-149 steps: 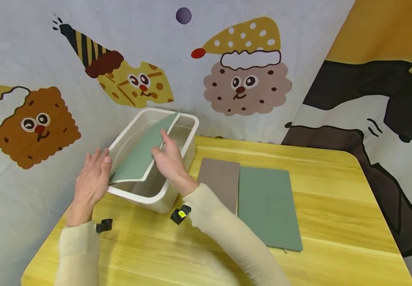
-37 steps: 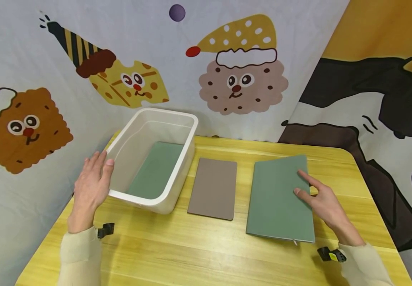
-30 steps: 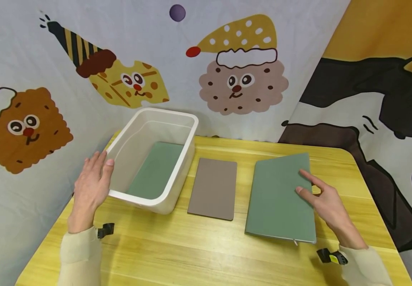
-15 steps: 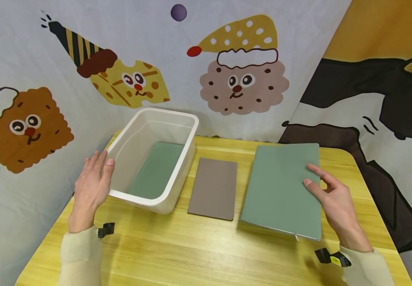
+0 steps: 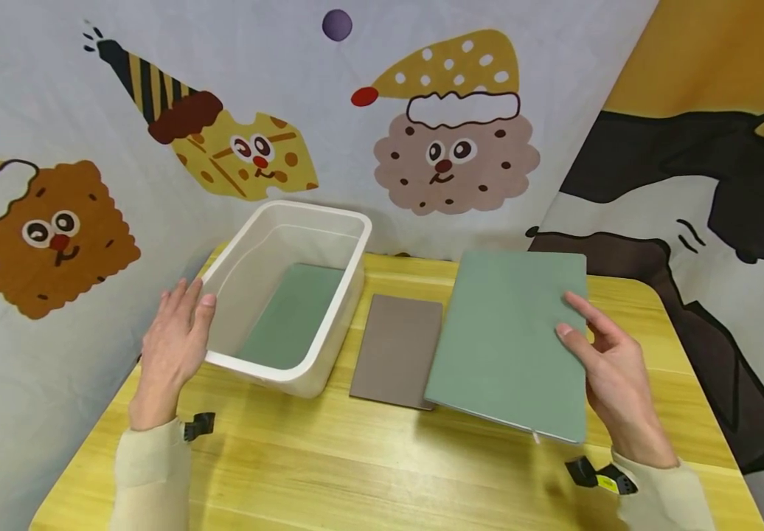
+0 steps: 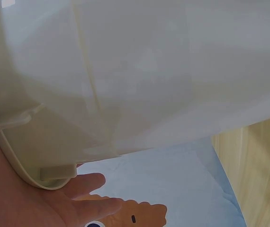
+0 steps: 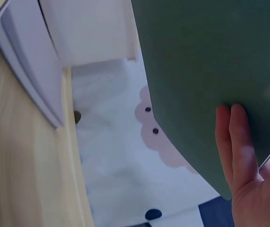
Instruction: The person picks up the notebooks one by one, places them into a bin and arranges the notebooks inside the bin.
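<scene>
Cartoon-printed cloth (image 5: pixel 329 110) is hanging behind a yellow table (image 5: pixel 329 472), above which the right hand (image 5: pixel 621 376) is pinching a green notebook (image 5: pixel 508 346), now lifted higher and overlapping the brown notebook (image 5: pixel 395 350) in the head view, so it seems mid-move. Fingers extended, the left hand (image 5: pixel 172 343) is resting against a white bin (image 5: pixel 325 361) where another green-covered item (image 5: pixel 299 313) is lying.

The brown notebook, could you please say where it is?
In the head view, the brown notebook lies on the table between the white bin, left, and the raised green notebook, right.
</scene>
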Tool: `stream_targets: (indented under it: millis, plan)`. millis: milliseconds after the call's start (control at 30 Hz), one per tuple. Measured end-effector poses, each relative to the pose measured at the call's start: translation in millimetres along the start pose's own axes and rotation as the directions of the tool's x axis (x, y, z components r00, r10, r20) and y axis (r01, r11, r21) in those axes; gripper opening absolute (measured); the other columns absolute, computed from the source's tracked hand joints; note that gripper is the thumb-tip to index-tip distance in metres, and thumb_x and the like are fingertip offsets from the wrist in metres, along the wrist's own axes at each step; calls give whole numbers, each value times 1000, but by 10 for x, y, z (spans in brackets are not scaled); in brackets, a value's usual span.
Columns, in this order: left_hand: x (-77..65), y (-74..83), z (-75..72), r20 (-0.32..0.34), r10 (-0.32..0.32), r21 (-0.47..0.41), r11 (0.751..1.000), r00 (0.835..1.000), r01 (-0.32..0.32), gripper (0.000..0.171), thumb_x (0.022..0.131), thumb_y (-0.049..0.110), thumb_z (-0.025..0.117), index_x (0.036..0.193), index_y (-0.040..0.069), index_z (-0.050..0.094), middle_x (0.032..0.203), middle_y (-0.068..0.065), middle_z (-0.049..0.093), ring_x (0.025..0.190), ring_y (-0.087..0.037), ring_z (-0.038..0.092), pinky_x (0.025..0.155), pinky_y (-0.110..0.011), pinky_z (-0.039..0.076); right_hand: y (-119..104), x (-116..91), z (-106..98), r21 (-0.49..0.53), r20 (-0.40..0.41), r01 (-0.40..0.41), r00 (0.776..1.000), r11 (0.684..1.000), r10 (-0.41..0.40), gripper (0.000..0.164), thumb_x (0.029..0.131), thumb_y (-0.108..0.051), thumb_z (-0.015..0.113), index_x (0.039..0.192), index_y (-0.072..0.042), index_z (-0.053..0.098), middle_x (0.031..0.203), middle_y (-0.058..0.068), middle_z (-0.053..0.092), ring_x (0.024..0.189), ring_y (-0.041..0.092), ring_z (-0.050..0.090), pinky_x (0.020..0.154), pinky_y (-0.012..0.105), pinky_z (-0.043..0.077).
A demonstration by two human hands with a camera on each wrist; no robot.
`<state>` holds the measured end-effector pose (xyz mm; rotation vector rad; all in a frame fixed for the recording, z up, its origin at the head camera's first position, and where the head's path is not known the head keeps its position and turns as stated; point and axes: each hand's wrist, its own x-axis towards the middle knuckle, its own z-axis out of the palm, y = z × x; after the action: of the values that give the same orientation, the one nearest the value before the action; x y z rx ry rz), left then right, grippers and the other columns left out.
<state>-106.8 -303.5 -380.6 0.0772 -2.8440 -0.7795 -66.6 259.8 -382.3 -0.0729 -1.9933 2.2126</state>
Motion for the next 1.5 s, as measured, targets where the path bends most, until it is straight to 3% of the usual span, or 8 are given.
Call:
stream_targets:
  millis: [133, 200, 267, 367, 633, 900, 1233, 1500]
  plan:
    - [5, 10, -7, 1, 4, 6, 1000, 1000, -4, 77, 111, 58, 16, 163, 2, 28, 167, -29, 18, 153, -54, 10, 107, -83, 15, -43, 6, 103, 31, 3, 31, 1000, 999, -31, 54, 99, 0, 67, 152, -4, 52, 163, 11, 34, 130, 10, 48, 79, 11, 52]
    - [8, 13, -11, 2, 3, 10, 1000, 1000, -3, 77, 111, 58, 16, 163, 2, 28, 167, -29, 19, 153, -55, 10, 107, -83, 16, -67, 9, 157, 35, 6, 46, 999, 998, -46, 54, 100, 0, 66, 152, -3, 52, 163, 9, 36, 146, 14, 29, 91, 12, 49]
    - [8, 17, -16, 3, 1, 10, 1000, 1000, -1, 77, 111, 57, 17, 163, 2, 28, 167, -29, 19, 153, -55, 10, 107, -83, 16, -91, 12, 211, 40, 3, 48, 999, 998, -48, 54, 100, 0, 66, 152, -4, 52, 163, 7, 38, 152, 16, 22, 97, 12, 45]
    - [8, 18, -19, 5, -1, 11, 1000, 1000, 1, 77, 111, 57, 17, 163, 2, 28, 167, -28, 19, 153, -54, 10, 107, -83, 16, -124, 21, 294, 60, 12, 50, 999, 997, -50, 53, 100, -1, 66, 152, -4, 52, 163, 6, 39, 152, 18, 23, 101, 14, 42]
    - [10, 7, -16, -3, -1, 5, 1000, 1000, 1, 77, 111, 58, 16, 163, 3, 28, 168, -27, 19, 153, -54, 10, 107, -83, 16, -159, 48, 528, 131, 48, 25, 998, 991, -32, 52, 102, -3, 65, 152, -5, 53, 154, 11, 44, 124, 18, 55, 79, 23, 59]
    - [7, 5, -16, 0, -6, 5, 1000, 1000, 6, 77, 110, 58, 16, 163, 4, 28, 168, -27, 18, 153, -54, 10, 107, -83, 15, -185, 63, 768, 112, 51, 34, 998, 993, -40, 50, 101, -5, 66, 150, -6, 55, 158, 8, 43, 131, 19, 48, 87, 21, 56]
    - [1, 4, -6, -9, -3, 0, 1000, 1000, 3, 78, 110, 59, 16, 162, 3, 29, 168, -27, 19, 154, -53, 10, 107, -83, 15, -193, 97, 1068, 172, 102, 20, 994, 985, -38, 50, 102, -7, 65, 151, -8, 54, 146, 12, 51, 102, 17, 66, 75, 26, 60]
    - [-5, 2, 3, -11, 1, -3, 1000, 1000, -1, 77, 111, 58, 17, 162, 2, 30, 167, -28, 19, 153, -54, 11, 109, -82, 15, -189, 133, 1310, 180, 112, 53, 991, 982, -74, 51, 102, -4, 64, 152, -7, 53, 157, 4, 45, 130, 19, 51, 89, 23, 55]
